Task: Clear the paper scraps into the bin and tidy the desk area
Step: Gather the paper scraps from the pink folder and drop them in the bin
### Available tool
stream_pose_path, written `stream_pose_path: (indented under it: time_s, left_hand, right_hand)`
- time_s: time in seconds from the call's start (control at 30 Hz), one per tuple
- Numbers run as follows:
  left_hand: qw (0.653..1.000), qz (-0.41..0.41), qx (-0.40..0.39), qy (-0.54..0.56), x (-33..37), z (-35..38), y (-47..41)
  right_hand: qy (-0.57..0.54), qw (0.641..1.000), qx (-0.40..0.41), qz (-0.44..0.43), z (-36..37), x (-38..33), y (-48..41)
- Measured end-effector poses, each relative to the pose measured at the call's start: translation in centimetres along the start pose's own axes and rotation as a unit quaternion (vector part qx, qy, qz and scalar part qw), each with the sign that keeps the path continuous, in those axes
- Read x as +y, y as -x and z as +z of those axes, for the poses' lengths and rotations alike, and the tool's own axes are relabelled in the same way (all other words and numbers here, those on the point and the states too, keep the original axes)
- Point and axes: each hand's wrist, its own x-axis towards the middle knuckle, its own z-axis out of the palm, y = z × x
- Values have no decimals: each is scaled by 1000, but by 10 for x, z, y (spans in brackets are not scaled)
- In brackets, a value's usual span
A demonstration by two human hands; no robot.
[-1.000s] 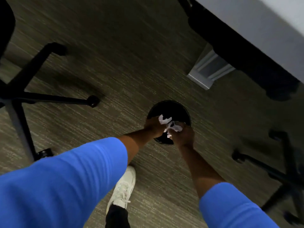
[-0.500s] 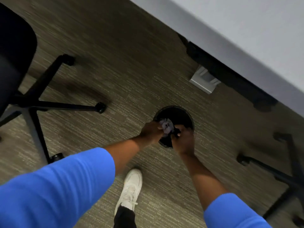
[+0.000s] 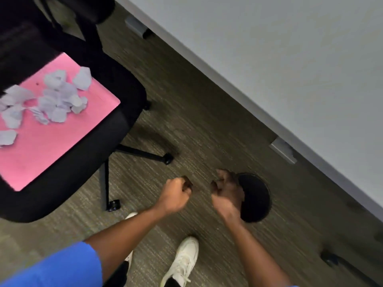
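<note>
A: Where do things stand, from where you are?

B: Partway, I'd judge. The round black waste bin sits on the grey-brown carpet, just off the edge of the pale grey desk. Both hands hang close by it with nothing white in them.

A: Fingers?

B: Left hand: curled into a loose fist, over carpet, just beside the bin. No paper showing in it. Right hand: fingers bent and half open, at the bin's near rim, overlapping it from this angle. Looks empty too, though the frame is motion-blurred and I can't see inside the palm.

A: Anything in the bin?

B: Can't tell. The inside reads as plain black; too dark to pick out scraps.

A: And what's left?

B: Plenty. The torn white paper scraps lie in a loose heap on a flat pink sheet or folder, which rests on the seat of the black office chair, well apart from the bin. One scrap lies a little off from the heap, near the picture's left edge.

A: So?

B: That heap has yet to go in, then the pink sheet wants putting away. The desk top that shows is bare.
</note>
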Motion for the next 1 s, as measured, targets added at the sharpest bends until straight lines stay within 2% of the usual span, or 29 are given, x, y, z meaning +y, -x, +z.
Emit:
stream_pose_path:
  time_s: [0.17,0.33,0.5,0.6,0.67,0.77,0.87,1.0]
  left_hand:
    - [993,-5,86,78,-24,-80,37]
    - [971,-12,204,126,-46,-166,71]
    - [903,-16,420,86,-86,-252,88]
    - [866,-65,495,33,-120,-293,81]
    - [859,-131,496,8,-141,-312,72]
    - [872,-189,452,-10,-166,-327,59]
    - [888,-178,422,-26,-177,-331,44]
    - [893,-152,417,-80,-184,-331,26]
  right_hand:
    - [-12,997,-36,-67,14,-87,6]
    - [-27,983,-13,-183,34,-180,5]
    - [-22,958,-59,-279,66,-260,-1]
    - [44,946,-96,-306,87,-299,-5]
    - [90,937,-114,-318,103,-324,-8]
    - [138,923,-135,-332,129,-355,-13]
    - [190,910,-140,-342,154,-377,-21]
    - [242,887,-118,-374,185,-398,-29]
